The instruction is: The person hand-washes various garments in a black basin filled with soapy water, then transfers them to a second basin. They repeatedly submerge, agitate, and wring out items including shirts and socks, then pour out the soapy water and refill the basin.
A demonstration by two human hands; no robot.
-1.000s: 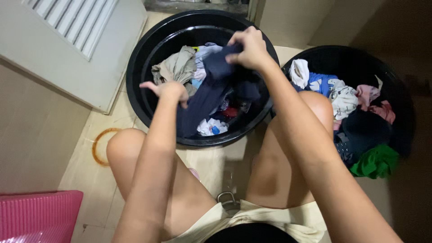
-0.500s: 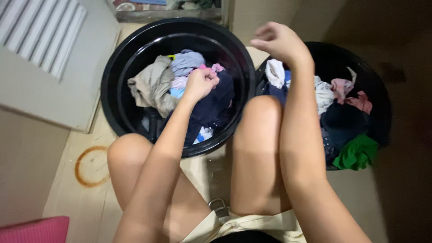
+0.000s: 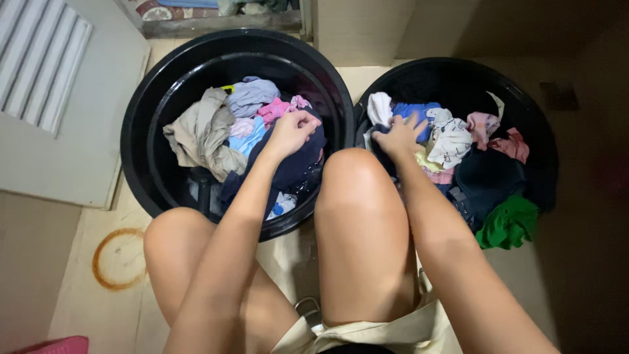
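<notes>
My left hand [image 3: 291,131] is inside the left black tub [image 3: 137,131], fingers curled on a navy garment [image 3: 295,167] lying on the pile. Beside it lie a beige garment [image 3: 200,134], a grey one [image 3: 252,95] and a pink one [image 3: 275,110]. My right hand [image 3: 400,137] has its fingers spread on the clothes in the right black tub [image 3: 545,134]. It touches a blue garment [image 3: 419,110] and a white printed one [image 3: 452,139]. A dark piece lies just under the palm.
The right tub also holds a green garment [image 3: 508,223], pink pieces [image 3: 504,141] and a dark heap [image 3: 488,180]. My bare knees [image 3: 357,190] are close to both tubs. A white louvred door [image 3: 59,98] stands at left. The floor has a rust ring [image 3: 118,259].
Both hands held the navy garment up over the left tub. The left hand lowered it onto the pile. The right hand let go, swung right and dropped onto the right tub's clothes.
</notes>
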